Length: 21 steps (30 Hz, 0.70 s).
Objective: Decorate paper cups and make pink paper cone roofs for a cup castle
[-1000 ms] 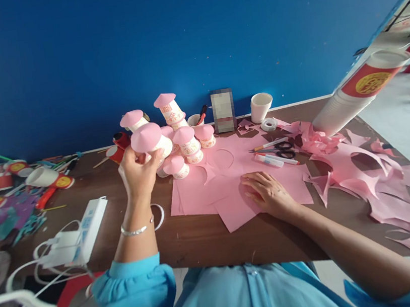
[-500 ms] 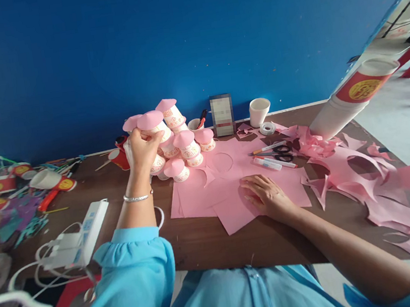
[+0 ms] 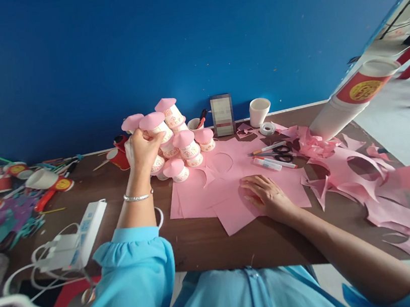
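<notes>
My left hand is closed around the side of a patterned paper cup topped by a pink paper cone. The fingertips are partly hidden behind the cup. Around it stands a cluster of similar cups, stacked and capped with pink cones, such as the tall one at the back and the low one in front. My right hand rests flat, fingers stretched out, on pink paper sheets. Circles are drawn or cut in the sheets.
Scissors and pens lie beyond my right hand. A tape roll, a white cup and a phone are near the wall. Pink scraps and tall stacked cups occupy the right; a power strip lies left.
My left hand and the cone-topped cup have shifted very slightly, the cone tipping a little to the right and down. My right hand stays where it was.
</notes>
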Each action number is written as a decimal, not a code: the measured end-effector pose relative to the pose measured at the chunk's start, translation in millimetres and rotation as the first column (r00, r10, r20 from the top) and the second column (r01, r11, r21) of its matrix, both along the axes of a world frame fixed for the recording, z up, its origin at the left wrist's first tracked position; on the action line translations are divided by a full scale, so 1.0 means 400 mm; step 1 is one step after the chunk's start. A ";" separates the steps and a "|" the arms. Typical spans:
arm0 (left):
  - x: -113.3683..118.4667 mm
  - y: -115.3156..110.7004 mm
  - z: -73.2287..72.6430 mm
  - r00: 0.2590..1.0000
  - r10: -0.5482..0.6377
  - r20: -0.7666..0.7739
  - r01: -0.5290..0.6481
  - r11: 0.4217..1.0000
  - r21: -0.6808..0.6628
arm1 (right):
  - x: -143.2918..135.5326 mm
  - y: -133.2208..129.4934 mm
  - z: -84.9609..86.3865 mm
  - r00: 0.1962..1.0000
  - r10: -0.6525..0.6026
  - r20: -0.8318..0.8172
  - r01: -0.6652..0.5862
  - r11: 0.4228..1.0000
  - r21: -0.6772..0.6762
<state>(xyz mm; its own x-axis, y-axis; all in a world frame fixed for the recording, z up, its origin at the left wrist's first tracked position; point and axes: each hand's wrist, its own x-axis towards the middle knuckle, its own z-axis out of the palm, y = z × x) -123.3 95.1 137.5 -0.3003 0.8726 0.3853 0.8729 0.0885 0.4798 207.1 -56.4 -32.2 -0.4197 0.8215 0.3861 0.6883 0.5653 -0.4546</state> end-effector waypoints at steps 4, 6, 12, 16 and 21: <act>-0.004 0.002 -0.008 1.000 -0.012 -0.005 0.012 1.000 0.003 | -0.001 0.001 0.000 1.000 -0.003 -0.002 0.003 1.000 0.007; -0.006 0.002 -0.012 1.000 -0.015 -0.006 0.015 1.000 0.001 | -0.001 0.001 -0.001 1.000 -0.006 -0.006 0.006 1.000 0.005; -0.011 0.003 -0.016 1.000 -0.022 -0.017 0.023 1.000 0.011 | -0.001 0.001 -0.001 1.000 -0.006 -0.007 0.006 1.000 0.006; -0.012 0.001 -0.010 0.999 -0.007 -0.040 0.007 1.000 0.000 | 0.000 0.002 -0.001 1.000 -0.004 -0.005 0.004 1.000 0.004; -0.013 -0.004 0.001 0.999 -0.009 -0.052 0.009 1.000 -0.011 | 0.000 0.004 -0.004 1.000 -0.001 -0.003 0.001 1.000 0.019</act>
<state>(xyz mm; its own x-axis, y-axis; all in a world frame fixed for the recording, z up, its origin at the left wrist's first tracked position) -128.6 93.4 137.7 -0.2725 0.8792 0.3909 0.8972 0.0854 0.4332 207.2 -55.0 -33.9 -0.4175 0.8147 0.4025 0.6879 0.5727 -0.4458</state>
